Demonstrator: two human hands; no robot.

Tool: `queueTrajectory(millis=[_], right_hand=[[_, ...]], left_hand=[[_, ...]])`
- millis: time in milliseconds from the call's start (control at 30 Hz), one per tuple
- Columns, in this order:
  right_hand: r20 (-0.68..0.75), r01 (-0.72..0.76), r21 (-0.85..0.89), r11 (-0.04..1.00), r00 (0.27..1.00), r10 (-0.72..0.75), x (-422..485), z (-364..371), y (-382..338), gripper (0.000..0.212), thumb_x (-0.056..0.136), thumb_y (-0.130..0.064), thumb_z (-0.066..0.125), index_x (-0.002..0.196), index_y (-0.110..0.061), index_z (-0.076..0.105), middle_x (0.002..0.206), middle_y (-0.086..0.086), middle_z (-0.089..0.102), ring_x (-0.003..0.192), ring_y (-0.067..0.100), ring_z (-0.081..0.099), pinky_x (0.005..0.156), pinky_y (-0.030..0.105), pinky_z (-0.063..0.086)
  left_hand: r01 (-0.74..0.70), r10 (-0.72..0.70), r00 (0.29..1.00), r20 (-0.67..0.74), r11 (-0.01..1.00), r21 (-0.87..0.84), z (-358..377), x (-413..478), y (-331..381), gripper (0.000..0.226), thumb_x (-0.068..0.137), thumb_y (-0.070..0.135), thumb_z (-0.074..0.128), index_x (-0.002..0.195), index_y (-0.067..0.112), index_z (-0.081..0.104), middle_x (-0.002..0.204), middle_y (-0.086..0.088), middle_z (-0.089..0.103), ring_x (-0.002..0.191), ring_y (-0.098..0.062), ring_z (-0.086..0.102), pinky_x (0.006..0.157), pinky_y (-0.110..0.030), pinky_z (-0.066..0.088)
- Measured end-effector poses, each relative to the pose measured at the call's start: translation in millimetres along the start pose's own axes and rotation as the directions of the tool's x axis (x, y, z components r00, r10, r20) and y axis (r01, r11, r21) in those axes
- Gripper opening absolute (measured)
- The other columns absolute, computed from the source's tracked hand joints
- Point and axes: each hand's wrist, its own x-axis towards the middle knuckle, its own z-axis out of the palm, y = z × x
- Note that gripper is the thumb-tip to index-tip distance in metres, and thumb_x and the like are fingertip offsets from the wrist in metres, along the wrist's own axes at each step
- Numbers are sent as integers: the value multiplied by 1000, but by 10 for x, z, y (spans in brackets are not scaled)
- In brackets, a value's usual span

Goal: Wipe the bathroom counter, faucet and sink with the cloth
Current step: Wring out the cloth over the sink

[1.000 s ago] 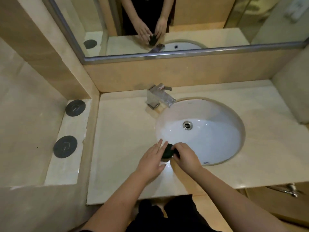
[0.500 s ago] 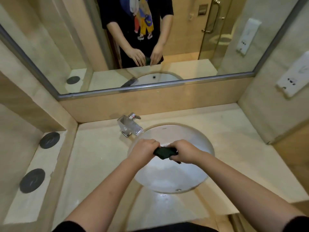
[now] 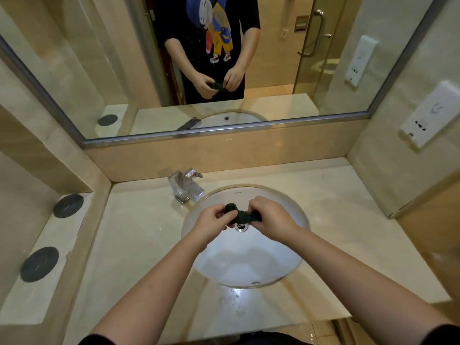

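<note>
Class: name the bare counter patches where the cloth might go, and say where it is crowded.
Widest: counter right of the sink, up to the wall. Also bare: left of the sink, beside the faucet. Crowded: over the sink, where left hand and right hand hold the cloth.

Looks forward and down, wide-angle, from head height, close above the pale marble surface (image 3: 139, 245), centred on the white oval sink basin (image 3: 249, 267); faces the wide metal-framed wall mirror (image 3: 99, 70) straight ahead.

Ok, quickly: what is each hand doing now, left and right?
Left hand: closed, gripping one end of the cloth.
Right hand: closed, gripping the other end.
</note>
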Motion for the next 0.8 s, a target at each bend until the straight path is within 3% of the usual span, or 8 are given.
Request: queueTrajectory(millis=[100,233,300,367,500,600,733,800], right_hand=[[-116,190,-178,966,970,-212,-45,35,38,24,67,4,71,77,-12,56,77,2,54,65,25,53,46,30,38],[-164,338,-333,880,899,-407,-69,31,91,26,63,14,67,74,-8,59,75,5,56,59,24,47,51,26,29],[-210,289,-252,923,915,-344,-95,45,116,21,68,7,70,76,-9,60,77,4,57,60,25,50,49,27,33],[-239,150,-59,987,958,-160,-114,49,107,16,74,-7,74,82,-13,61,79,-2,57,64,22,54,50,29,40],[-138,-50,170,984,988,74,-61,18,73,16,77,-17,73,86,-20,60,81,-10,54,71,12,54,62,26,42],[0,-135,352,926,990,144,-14,-40,11,19,76,-12,72,86,-20,59,75,-10,62,61,11,59,60,28,49],[129,-176,406,897,982,135,35,-93,-46,18,77,-11,71,83,-18,55,60,-10,62,53,4,56,54,21,43],[141,-155,342,927,984,112,52,-95,-37,19,77,-14,72,80,-20,54,63,-10,61,55,5,55,53,23,43]], left_hand=[[128,-129,992,3,985,-115,80,15,83,15,91,22,60,101,12,66,83,-3,70,73,-14,67,83,-38,52],[215,-224,974,-24,957,-196,148,40,161,18,87,17,63,105,17,59,78,-4,69,63,-15,67,74,-31,46],[158,-178,980,-90,968,-194,151,34,213,19,86,12,63,102,20,55,77,-7,70,56,-16,67,61,-23,44],[7,-17,985,-170,998,-64,135,23,239,13,87,13,63,97,18,57,72,-11,71,55,-16,68,54,-18,44],[-161,177,981,-83,972,173,42,26,176,31,79,23,75,106,30,62,81,-5,70,73,-16,64,64,-20,45],[-328,366,930,41,770,547,-12,93,96,55,77,23,76,127,30,54,103,8,65,87,-12,61,85,-26,46],[-417,561,814,151,383,824,-126,203,47,41,84,35,64,125,31,59,96,4,67,93,-20,62,85,-35,32],[-432,563,796,223,271,860,-170,256,41,34,83,37,67,116,30,63,101,2,64,99,-21,59,88,-36,32]])
